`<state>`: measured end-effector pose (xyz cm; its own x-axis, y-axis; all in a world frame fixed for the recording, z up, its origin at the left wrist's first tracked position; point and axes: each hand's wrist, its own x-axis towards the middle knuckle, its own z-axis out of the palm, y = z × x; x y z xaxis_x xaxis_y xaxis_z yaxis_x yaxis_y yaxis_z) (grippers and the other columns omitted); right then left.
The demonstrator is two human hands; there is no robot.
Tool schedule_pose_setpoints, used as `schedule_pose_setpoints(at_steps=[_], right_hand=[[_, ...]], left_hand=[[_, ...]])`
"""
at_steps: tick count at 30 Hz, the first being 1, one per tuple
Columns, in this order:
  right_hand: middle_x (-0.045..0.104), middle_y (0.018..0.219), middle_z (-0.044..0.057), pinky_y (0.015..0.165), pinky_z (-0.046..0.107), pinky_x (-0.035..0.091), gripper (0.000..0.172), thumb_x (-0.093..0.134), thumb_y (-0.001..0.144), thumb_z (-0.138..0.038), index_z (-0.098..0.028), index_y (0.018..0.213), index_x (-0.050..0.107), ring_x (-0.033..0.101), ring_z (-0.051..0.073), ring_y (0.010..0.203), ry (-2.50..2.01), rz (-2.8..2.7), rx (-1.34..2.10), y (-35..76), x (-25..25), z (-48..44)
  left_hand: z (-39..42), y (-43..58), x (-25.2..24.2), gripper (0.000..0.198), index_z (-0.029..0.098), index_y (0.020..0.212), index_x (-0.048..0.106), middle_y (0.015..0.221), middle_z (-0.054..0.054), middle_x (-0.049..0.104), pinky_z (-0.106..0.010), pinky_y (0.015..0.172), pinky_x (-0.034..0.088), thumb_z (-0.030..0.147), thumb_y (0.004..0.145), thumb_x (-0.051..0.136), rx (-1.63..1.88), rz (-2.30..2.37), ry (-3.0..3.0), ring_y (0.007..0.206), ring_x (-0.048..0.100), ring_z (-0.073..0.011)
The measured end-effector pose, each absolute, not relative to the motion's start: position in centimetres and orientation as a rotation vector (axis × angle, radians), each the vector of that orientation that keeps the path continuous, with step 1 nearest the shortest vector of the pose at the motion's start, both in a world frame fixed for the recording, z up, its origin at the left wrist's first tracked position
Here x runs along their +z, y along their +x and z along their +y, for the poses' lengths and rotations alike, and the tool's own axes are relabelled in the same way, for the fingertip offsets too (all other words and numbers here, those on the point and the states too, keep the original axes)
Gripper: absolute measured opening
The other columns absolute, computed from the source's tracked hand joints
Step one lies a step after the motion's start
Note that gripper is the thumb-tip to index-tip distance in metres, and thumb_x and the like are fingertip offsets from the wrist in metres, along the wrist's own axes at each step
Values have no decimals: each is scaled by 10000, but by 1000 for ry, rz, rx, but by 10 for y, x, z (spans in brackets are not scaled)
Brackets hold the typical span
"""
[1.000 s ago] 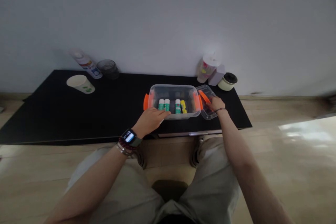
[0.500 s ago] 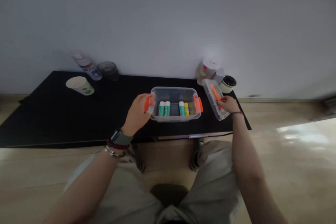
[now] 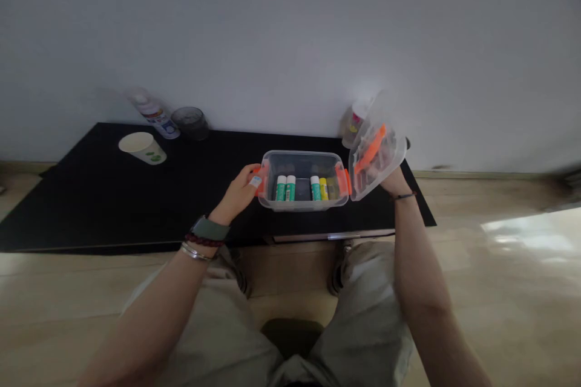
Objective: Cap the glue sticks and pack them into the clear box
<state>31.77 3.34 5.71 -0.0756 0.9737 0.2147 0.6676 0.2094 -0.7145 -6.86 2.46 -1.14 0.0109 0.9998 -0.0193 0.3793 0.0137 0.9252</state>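
A clear plastic box with orange latches stands uncovered on the black table. Inside are two white-capped green glue sticks side by side, another green glue stick and a yellow stick. My left hand grips the box at its left orange latch, fingers closed there. To the right of the box, my right hand holds the clear lid with its orange handle, raised and tilted. The lid partly hides those fingers.
At the back left are a spray can, a dark glass and a tipped-looking paper cup. A clear cup stands behind the lid near the wall. The lid mostly covers a jar at the right.
My right hand has turned the lid up from its lower slant and shifted behind it. My left hand has settled lower on the box's left latch; the box stays put.
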Motion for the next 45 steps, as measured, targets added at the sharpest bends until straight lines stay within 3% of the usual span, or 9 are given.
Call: schedule_pose_setpoints(at_steps=[8,12,16,21,27,32,36,40,45], right_hand=[[676,1228,122,970,443,546,472,716,761,-548,-208,1070,612,648,275,1136,-1233,-1818,733,287,60,35],[605,1377,137,938,412,553,364,684,779,-418,-200,1060,602,630,262,1198,-1212,-1861,801,269,60,37],[644,1344,91,909,369,548,278,656,798,-320,-207,1051,634,641,252,1176,-1377,-2049,600,243,63,35],[730,1159,49,835,349,519,328,697,813,-321,-237,1127,659,683,263,1017,-1651,-2340,254,213,64,31],[710,1200,55,755,323,495,332,671,844,-316,-238,1166,650,666,262,1009,-1693,-2472,145,200,60,27],[702,1211,56,746,327,485,320,640,866,-307,-239,1179,637,665,253,997,-1694,-2492,140,199,62,26],[699,1216,59,748,333,494,320,631,872,-310,-237,1184,636,667,251,983,-1728,-2499,152,196,63,24],[703,1201,48,800,347,516,313,621,869,-322,-249,1171,651,653,254,1035,-1699,-2454,191,200,61,24],[621,1357,96,1077,421,430,433,559,931,-475,-210,1266,629,522,269,1300,-1507,-2327,152,215,53,34]], left_hand=[[18,-62,7,650,172,1179,641,1125,-115,705,-413,786,583,684,783,580,992,1363,1175,953,664,-257],[19,-61,8,661,188,1227,629,1228,-134,699,-406,777,586,707,832,523,972,1354,1035,1020,682,-275],[23,-62,7,685,179,1230,636,1225,-154,707,-426,780,581,730,867,452,958,1358,980,1027,699,-291],[20,-61,14,672,157,1196,658,1067,-150,751,-429,760,579,710,885,437,956,1350,994,946,715,-286],[15,-58,21,613,149,1082,676,963,-115,735,-370,683,577,691,835,533,980,1345,1031,848,693,-252],[19,-61,11,463,152,1121,662,971,-78,710,-345,658,575,463,779,641,1001,1377,1088,787,660,-202],[24,-61,4,473,134,1195,637,963,-90,710,-381,696,587,374,788,615,978,1397,1129,768,664,-195],[25,-64,4,436,124,1212,628,1068,-131,719,-445,848,576,299,818,561,910,1511,1379,922,690,-249],[30,-64,11,453,158,1275,611,1262,-143,652,-497,1060,465,320,857,541,988,1751,1905,1194,599,-301]])
